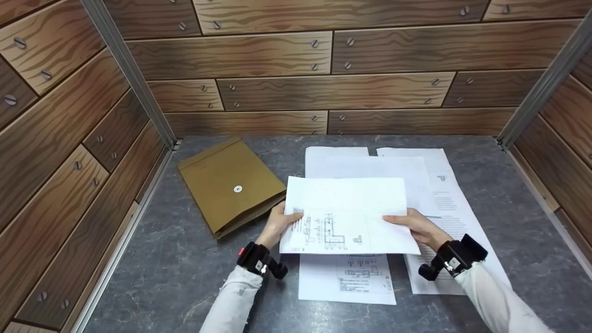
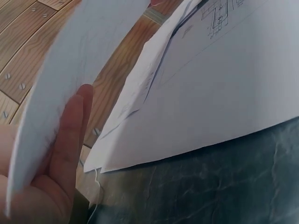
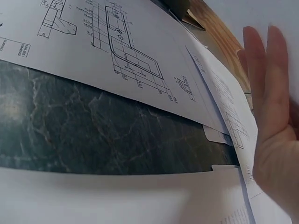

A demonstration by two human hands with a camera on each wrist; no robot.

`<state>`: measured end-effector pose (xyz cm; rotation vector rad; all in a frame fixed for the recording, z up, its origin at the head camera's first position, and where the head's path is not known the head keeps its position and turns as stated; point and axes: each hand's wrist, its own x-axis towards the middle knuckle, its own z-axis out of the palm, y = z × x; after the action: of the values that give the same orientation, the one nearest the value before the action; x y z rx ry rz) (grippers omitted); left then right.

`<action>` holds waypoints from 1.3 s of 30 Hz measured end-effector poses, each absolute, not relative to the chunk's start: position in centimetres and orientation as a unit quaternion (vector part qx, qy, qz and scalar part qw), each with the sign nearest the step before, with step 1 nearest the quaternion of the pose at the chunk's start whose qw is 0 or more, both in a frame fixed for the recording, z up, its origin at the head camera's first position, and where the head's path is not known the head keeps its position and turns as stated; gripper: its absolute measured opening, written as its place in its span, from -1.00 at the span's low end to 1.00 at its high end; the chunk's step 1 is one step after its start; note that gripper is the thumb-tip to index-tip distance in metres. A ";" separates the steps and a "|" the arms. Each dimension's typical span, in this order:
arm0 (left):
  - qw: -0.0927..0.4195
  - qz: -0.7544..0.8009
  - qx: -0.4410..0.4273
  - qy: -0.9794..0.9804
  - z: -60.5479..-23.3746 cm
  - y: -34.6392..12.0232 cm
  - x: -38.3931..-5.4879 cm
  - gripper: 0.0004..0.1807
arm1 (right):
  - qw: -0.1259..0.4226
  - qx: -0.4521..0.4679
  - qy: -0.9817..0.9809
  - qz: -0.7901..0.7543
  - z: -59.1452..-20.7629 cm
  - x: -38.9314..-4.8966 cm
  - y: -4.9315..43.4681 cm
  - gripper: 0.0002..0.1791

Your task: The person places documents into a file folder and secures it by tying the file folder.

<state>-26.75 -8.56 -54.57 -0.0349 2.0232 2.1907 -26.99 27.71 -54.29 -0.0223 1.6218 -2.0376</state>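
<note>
A white sheet of paper with technical line drawings is held up above the table by both hands. My left hand pinches its left edge, thumb on top, fingers behind. On the right side my right hand grips it the same way, thumb over the front. The left wrist view shows the left hand's fingers lying along the back of the sheet. In the right wrist view the right hand has its fingers extended against the paper. Whether one sheet or more is held, I cannot tell.
Below the held paper lies a sheet with drawings, partly covered. Farther back is another white sheet. At right lies a printed text page. A brown document envelope with a white button rests at left. Wood-patterned walls enclose the table.
</note>
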 end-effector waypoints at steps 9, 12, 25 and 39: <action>0.027 0.665 0.007 0.746 -52.9 -12.5 -27.9 -0.88 | 0.227 -0.001 0.616 -0.755 -53.7 -27.2 29.1 -0.57; -0.034 0.589 0.033 0.807 -52.4 -14.4 -28.0 -0.93 | 0.220 0.006 0.616 -0.757 -53.7 -27.2 29.5 -0.61; -0.117 0.203 0.043 0.971 -53.8 -20.3 -27.3 -0.39 | 0.209 -0.002 0.613 -0.762 -53.7 -27.1 30.1 -0.66; -0.107 0.161 0.039 0.980 -55.3 -22.1 -27.3 -0.40 | 0.204 -0.004 0.626 -0.753 -53.8 -27.1 30.0 -0.75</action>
<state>-27.35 -22.06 -55.28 0.1333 3.3096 0.5444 -27.12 30.04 -53.75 -0.0110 1.7457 -2.0989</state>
